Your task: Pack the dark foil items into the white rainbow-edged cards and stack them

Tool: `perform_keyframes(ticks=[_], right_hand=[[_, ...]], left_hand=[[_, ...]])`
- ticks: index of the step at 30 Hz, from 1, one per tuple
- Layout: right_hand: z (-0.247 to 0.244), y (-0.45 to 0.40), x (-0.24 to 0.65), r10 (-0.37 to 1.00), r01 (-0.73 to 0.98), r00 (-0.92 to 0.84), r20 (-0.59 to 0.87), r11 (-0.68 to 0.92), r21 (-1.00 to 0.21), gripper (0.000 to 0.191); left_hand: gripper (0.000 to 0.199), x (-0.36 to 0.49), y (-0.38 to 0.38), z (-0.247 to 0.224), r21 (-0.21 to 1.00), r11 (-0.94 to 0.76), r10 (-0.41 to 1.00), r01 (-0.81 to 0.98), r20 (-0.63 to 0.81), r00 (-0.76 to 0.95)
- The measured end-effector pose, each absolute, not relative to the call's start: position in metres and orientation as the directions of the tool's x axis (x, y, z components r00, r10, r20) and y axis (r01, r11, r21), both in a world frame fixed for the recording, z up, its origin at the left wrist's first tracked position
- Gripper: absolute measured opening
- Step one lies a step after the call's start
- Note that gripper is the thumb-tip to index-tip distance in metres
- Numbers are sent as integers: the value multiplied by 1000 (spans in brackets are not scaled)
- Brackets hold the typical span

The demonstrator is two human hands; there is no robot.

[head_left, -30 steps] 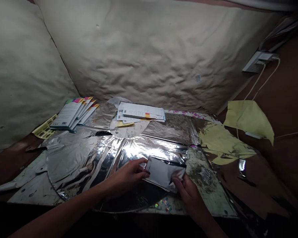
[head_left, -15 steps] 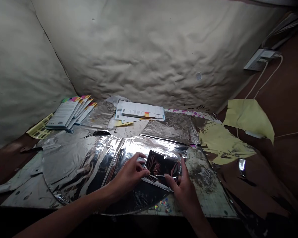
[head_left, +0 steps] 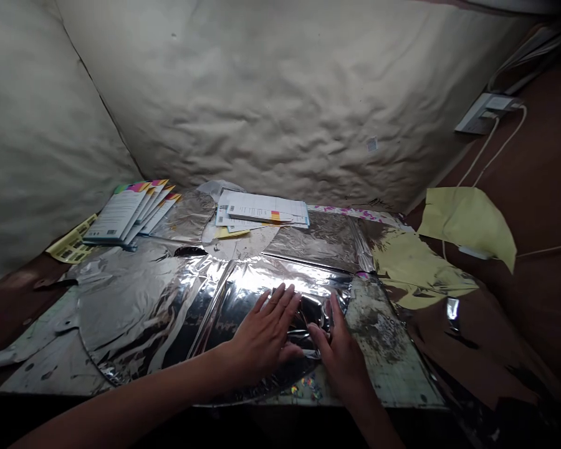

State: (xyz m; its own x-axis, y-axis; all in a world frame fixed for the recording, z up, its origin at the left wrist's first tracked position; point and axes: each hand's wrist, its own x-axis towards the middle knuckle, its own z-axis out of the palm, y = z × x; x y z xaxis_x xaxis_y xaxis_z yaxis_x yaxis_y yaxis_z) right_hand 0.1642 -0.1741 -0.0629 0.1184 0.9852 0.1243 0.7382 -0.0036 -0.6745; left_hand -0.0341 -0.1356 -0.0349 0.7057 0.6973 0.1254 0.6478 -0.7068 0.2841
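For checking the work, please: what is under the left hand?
A crumpled piece of silver foil lies partly under the left hand, on a larger foil sheet. The hand hides the rest.

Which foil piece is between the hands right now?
The small crumpled foil piece between the left hand and right hand; the other foil sheets are far larger.

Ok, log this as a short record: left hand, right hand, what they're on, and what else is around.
Left hand: flat, fingers spread, at the edge of the folded silver foil
Right hand: fingers on the folded silver foil's right side
Beneath: large crinkled silver foil sheet
Beyond: stack of booklets, printed papers
Right side: yellow sheet
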Motion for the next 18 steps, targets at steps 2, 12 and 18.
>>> perform_keyframes(ticks=[2, 12, 18], right_hand=[[-57, -175, 170, 985, 799, 97, 146, 10, -601, 73], [-54, -148, 164, 903, 886, -318, 289, 391, -250, 56], [-74, -147, 157, 934, 903, -336, 119, 355, -243, 61]], left_hand=[[84, -32, -134, -45, 262, -691, 710, 674, 73, 700], [81, -34, -138, -56, 211, -655, 744, 725, 14, 668], [85, -35, -140, -54, 280, -600, 763, 749, -83, 642]])
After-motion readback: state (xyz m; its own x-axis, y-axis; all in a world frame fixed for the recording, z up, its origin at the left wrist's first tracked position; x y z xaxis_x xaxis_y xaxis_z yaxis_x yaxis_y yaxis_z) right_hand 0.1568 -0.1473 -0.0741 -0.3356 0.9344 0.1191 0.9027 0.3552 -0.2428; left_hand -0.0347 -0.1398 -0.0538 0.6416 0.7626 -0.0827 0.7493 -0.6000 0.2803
